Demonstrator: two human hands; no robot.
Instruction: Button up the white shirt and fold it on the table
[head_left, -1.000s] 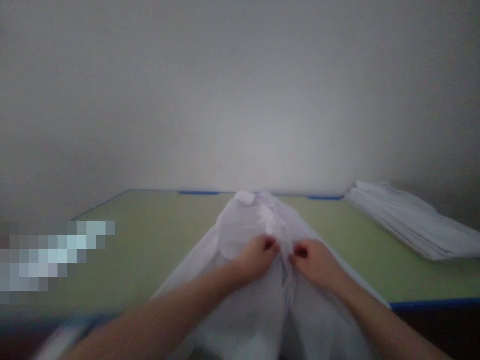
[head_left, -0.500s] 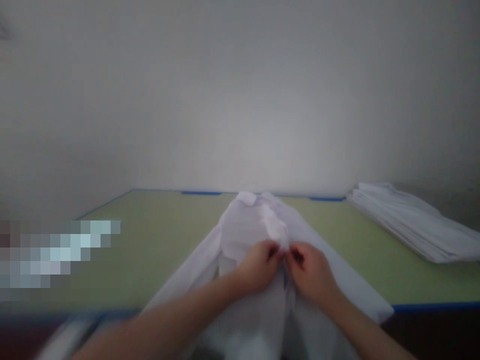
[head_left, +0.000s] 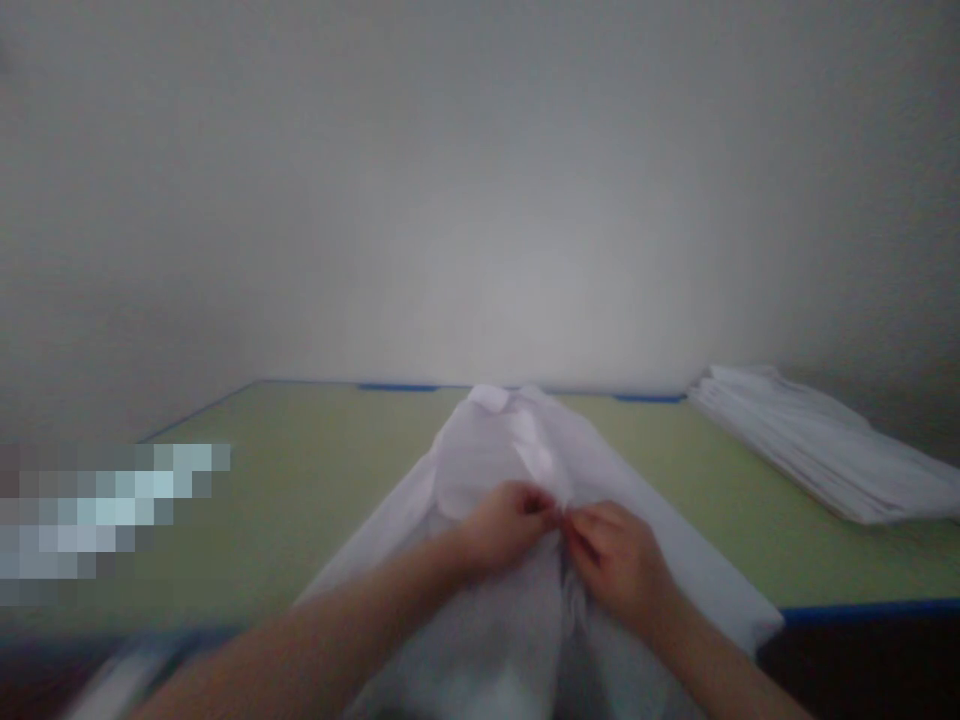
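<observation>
A white garment lies lengthwise on the green table, its collar end at the far edge and its near end hanging over the front. My left hand and my right hand meet over the garment's middle seam. Both have their fingers pinched on the white cloth, fingertips almost touching each other. The picture is blurry, so what lies under the fingertips is unclear.
A stack of folded white cloth rests at the table's right side. A plain pale wall stands right behind the table. A blurred-out patch covers the left edge. The table has a blue rim.
My hands have slid a little toward me along the garment's middle and drawn closer together, still pinching the cloth. The garment's front fold has flattened slightly.
</observation>
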